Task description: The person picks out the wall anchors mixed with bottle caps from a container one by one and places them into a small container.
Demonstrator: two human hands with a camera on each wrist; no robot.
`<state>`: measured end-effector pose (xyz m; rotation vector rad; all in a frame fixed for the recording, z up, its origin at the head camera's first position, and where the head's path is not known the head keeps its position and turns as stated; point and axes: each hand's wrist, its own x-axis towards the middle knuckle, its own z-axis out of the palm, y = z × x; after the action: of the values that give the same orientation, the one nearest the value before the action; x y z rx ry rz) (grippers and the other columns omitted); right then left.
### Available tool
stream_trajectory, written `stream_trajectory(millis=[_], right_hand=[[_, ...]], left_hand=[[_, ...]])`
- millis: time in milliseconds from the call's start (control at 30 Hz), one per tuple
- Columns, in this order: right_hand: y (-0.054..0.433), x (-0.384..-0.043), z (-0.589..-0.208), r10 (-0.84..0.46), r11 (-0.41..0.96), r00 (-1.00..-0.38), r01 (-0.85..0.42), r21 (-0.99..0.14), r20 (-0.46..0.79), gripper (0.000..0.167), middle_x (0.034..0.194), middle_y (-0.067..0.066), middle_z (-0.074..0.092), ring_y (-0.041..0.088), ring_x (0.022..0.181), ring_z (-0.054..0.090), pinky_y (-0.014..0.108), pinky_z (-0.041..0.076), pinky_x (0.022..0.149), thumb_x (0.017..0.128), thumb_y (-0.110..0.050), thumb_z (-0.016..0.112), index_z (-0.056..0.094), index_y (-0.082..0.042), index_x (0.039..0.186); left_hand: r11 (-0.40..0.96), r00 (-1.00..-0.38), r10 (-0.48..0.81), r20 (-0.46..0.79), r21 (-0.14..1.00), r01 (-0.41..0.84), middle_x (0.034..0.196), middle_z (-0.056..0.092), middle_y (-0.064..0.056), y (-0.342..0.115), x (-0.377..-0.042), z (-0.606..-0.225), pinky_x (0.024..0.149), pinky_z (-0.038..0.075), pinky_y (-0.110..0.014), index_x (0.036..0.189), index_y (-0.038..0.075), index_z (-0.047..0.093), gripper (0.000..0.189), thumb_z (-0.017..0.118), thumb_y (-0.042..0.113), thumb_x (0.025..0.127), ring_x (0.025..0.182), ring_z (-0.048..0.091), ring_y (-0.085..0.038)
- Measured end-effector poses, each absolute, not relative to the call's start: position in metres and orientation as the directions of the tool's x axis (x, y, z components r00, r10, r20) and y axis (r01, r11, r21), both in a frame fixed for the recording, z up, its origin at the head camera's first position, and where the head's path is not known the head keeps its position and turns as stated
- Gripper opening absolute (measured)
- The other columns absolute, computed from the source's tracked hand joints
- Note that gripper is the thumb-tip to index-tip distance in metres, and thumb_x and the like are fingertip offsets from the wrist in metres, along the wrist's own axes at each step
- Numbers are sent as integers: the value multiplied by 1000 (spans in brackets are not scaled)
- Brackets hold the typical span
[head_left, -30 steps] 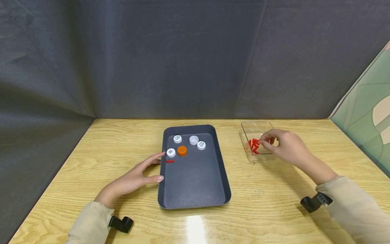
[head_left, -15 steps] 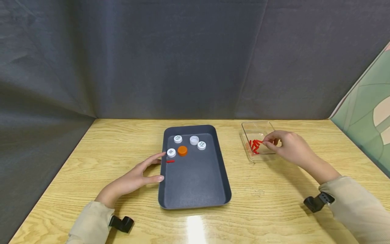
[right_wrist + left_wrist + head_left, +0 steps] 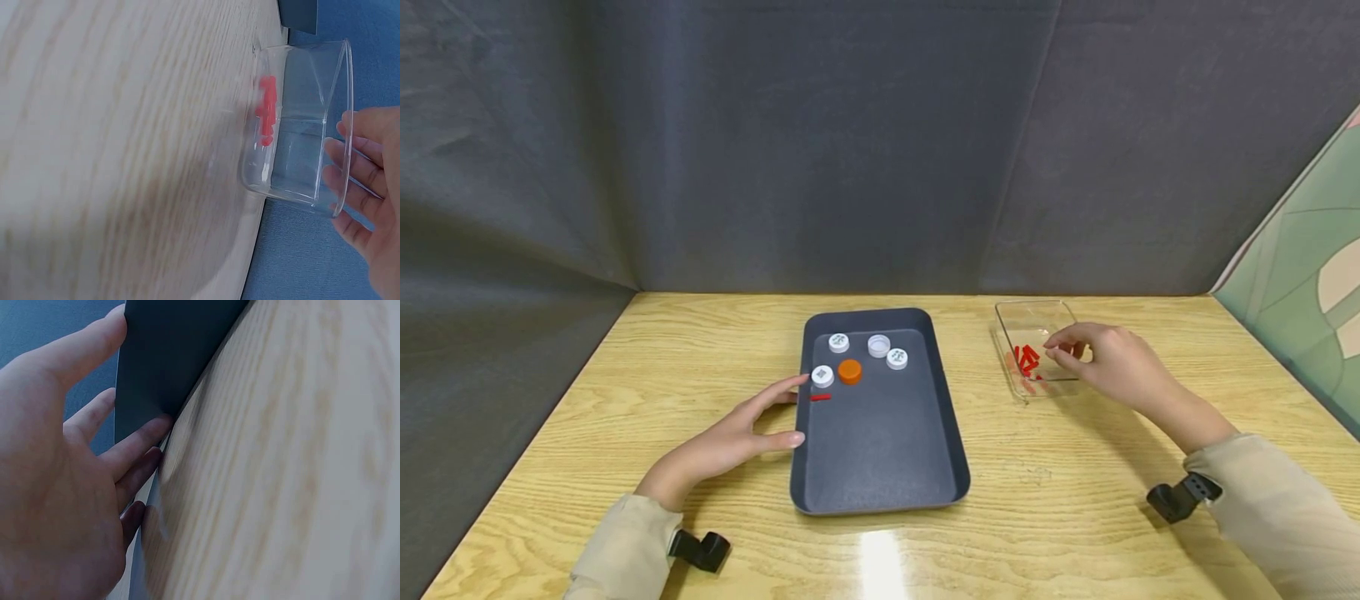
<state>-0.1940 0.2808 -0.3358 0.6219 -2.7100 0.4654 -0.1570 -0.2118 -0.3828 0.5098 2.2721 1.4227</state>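
Observation:
My left hand [image 3: 730, 437] lies at the left side of a dark grey tray [image 3: 887, 467], fingers extended and thumb at the rim. In the left wrist view, fingertips touch the outer wall of the tray [image 3: 169, 350]. A red stick [image 3: 821, 397] lies in the tray near this hand. My right hand [image 3: 1108, 358] hovers over the clear container [image 3: 1037, 310], fingertips inside its rim, loosely bent with nothing visible between them. Several red sticks [image 3: 1028, 358] lie on the container's bottom; the right wrist view shows these red sticks [image 3: 267, 109] below the fingers.
Inside the tray sit an orange cap [image 3: 850, 372], a white cap [image 3: 822, 377] beside the stick, and other white caps [image 3: 897, 358] further back. The wooden table [image 3: 700, 350] ends at a dark cloth wall [image 3: 850, 167]. A green patterned panel [image 3: 1300, 275] stands at the right.
Half a second ago a red stick stuck out from my right fingertips; now none shows there, and the sticks in the container lie differently. My left hand has stayed in place.

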Motion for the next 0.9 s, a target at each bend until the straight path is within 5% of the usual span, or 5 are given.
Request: stream_trajectory(millis=[900], right_hand=[[245, -195, -326, -425, 789, -783, -566, -238, 454, 14, 78, -9, 64, 8, 65, 54, 26, 39, 52, 83, -8, 78, 76, -15, 96]], left_hand=[[410, -848, 506, -156, 909, 78, 155, 30, -18, -211, -157, -382, 107, 35, -58, 157, 27, 26, 77, 69, 31, 94, 143, 26, -38]])
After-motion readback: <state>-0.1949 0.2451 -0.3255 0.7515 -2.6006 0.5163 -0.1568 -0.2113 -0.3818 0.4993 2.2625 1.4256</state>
